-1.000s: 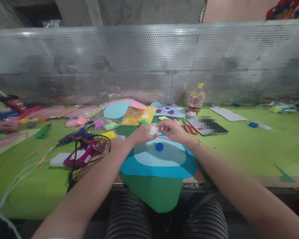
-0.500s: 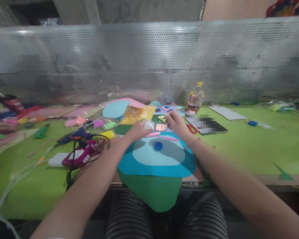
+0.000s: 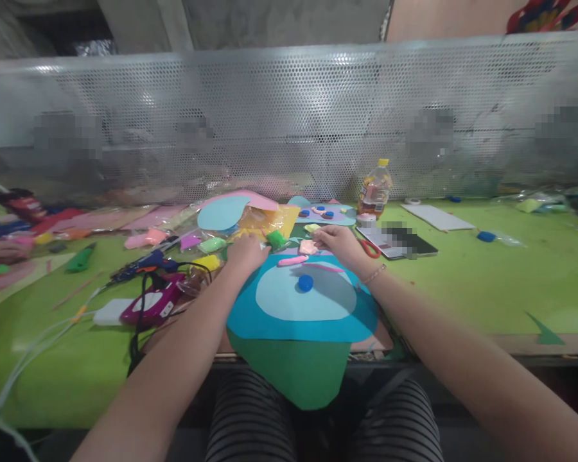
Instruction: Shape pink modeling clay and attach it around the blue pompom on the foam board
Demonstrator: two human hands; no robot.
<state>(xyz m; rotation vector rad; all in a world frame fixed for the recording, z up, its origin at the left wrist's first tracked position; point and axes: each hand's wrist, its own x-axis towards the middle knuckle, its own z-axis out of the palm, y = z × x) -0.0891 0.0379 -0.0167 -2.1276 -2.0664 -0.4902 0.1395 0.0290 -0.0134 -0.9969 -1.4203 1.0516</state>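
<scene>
Both of my hands rest at the far edge of a blue paper shape (image 3: 270,324) with a pale blue oval on it. My left hand (image 3: 245,252) lies knuckles up with its fingers curled under, just left of a green clay packet (image 3: 275,239); what is in it is hidden. The fingertips of my right hand (image 3: 336,242) are pressed together on a peach clay piece (image 3: 309,246). A pink clay roll (image 3: 293,260) and a blue bottle cap (image 3: 306,282) lie on the paper between my hands. A green paper sheet (image 3: 293,372) hangs over the table edge.
A glue gun (image 3: 142,260), a magenta device (image 3: 151,301) and cables lie at left. Red scissors (image 3: 368,248), a phone (image 3: 407,242) and a bottle (image 3: 376,189) sit at right. A perforated metal screen (image 3: 289,122) closes the back. Another person's hand (image 3: 0,251) is at far left.
The white lump held between both hands is no longer visible. My left hand moved left and down to the table. My right hand dropped onto the peach clay piece.
</scene>
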